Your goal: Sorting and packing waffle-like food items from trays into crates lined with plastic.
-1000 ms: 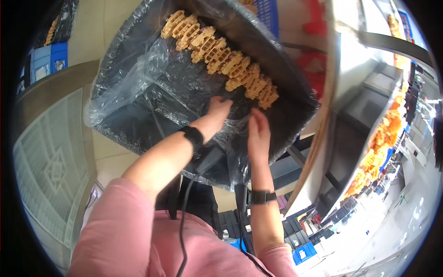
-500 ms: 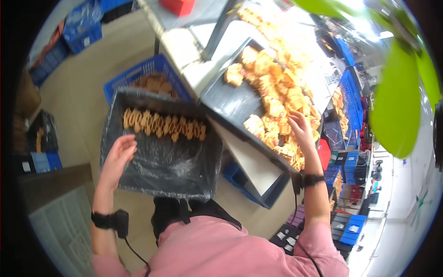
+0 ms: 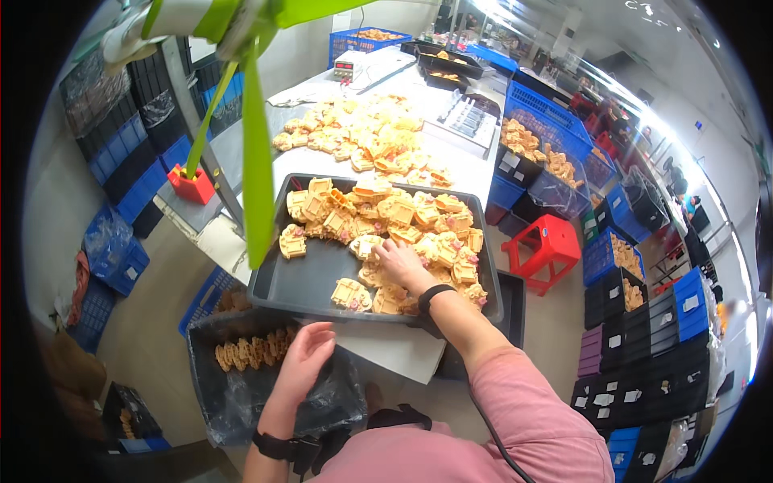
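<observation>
My right hand (image 3: 402, 266) is down in the black tray (image 3: 299, 282), its fingers bent onto a pale orange moulded part (image 3: 366, 246) in the heap; the fingertips are partly hidden. Many similar moulded parts (image 3: 398, 211) lie jumbled along the tray's back and right, some with small pink pieces. My left hand (image 3: 307, 358) hovers over the near right part of a plastic-lined grey bin (image 3: 241, 406), fingers stretched out and nothing in them. Inside that bin, a row of tan parts (image 3: 251, 352) stands closely side by side.
More loose parts (image 3: 354, 129) cover the white table behind the tray. A green fan blade (image 3: 256, 161) hangs in front of the view. To the right stand a red stool (image 3: 543, 251) and stacked crates (image 3: 616, 354). Far left on the bench is a red container (image 3: 192, 185).
My view has swung toward the table. My right hand has gone down among the parts in the tray. My left hand has shifted right, across the lined bin, with its fingers still stretched.
</observation>
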Demonstrator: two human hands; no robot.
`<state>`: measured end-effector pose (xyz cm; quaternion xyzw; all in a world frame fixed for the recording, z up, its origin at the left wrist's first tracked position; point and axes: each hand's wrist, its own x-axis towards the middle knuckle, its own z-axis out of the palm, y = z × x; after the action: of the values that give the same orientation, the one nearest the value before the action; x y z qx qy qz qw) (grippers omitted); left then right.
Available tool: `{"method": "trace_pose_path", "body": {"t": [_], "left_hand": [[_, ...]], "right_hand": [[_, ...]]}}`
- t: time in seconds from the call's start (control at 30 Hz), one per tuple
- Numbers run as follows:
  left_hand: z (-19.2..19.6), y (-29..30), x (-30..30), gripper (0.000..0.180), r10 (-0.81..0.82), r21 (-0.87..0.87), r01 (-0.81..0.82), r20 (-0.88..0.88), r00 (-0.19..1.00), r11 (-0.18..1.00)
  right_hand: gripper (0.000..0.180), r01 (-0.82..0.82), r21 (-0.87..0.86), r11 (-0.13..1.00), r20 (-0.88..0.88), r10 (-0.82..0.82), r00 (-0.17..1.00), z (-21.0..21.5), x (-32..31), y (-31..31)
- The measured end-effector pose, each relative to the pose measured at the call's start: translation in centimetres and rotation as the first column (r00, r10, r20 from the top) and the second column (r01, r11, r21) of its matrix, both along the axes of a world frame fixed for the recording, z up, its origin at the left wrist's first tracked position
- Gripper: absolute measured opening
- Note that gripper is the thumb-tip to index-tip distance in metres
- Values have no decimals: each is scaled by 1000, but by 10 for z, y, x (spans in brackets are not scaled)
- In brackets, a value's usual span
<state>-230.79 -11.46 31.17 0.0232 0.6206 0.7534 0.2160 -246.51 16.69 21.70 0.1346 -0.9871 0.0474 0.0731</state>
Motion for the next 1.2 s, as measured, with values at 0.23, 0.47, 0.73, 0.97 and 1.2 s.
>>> {"method": "trace_pose_path", "body": {"t": [0.23, 0.47, 0.73, 0.97, 1.2], "left_hand": [[-15, 18, 0, 38, -43, -64, 45, 39, 998, 997], [-18, 50, -36, 47, 78, 54, -84, 101, 992, 995], [-28, 68, -50, 51, 36, 80, -48, 146, 989, 996], [-26, 73, -62, 52, 207, 131, -253, 290, 934, 958], [-35, 62, -61, 38, 87, 388, -270, 429, 899, 881]], "right_hand": [[28, -83, -90, 992, -137, 70, 988, 1, 1, 13], [29, 6, -398, 917, 15, 0, 1000, 4, 23, 23], [45, -118, -197, 973, 42, 128, 991, -4, 13, 17], [50, -144, -655, 742, 190, 346, 919, 60, 39, -4], [53, -8, -471, 882, -91, -39, 995, 52, -88, 35]]}}
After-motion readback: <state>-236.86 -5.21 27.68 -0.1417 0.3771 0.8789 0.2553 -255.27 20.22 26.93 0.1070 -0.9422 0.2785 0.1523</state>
